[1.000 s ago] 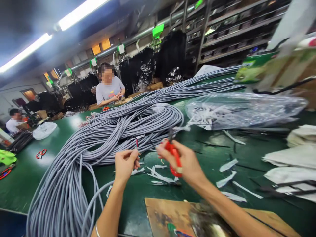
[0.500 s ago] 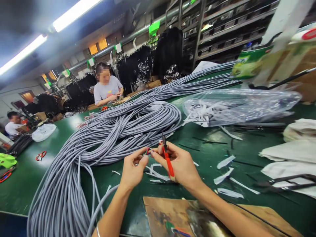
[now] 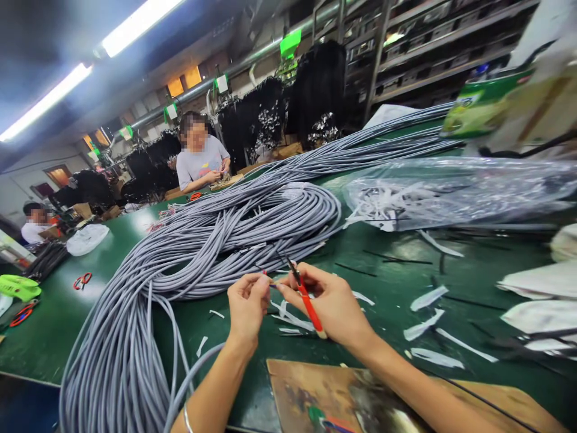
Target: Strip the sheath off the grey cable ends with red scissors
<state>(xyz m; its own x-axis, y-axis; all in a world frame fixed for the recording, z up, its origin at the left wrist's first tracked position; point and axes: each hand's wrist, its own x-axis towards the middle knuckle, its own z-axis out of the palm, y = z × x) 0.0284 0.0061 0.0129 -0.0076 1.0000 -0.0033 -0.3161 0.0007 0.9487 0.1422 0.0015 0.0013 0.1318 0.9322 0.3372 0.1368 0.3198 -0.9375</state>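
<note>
My left hand [image 3: 246, 304] pinches the end of a grey cable [image 3: 205, 356], where thin coloured wires show at the fingertips. The cable runs back under the left wrist. My right hand [image 3: 331, 300] holds small red-handled cutters [image 3: 310, 305] with dark jaws pointing up and slightly apart. Its thumb and forefinger meet the wire ends close to the left fingertips. Which wires they pinch is too small to tell. Behind both hands lies a big bundle of looped grey cables [image 3: 198, 258].
Green tabletop holds white strips [image 3: 430, 297], a clear plastic bag [image 3: 455, 192] and a worn brown board [image 3: 293, 391]. Red-handled scissors [image 3: 82, 281] lie left; white cloth [image 3: 532, 279] lies right. A co-worker [image 3: 202, 159] sits across the table, with another person [image 3: 38, 228] far left.
The view has swung slightly left, so things sit further right. My fingertips have drawn closer around the wires, and the cutters have tilted further left with their jaws apart.
</note>
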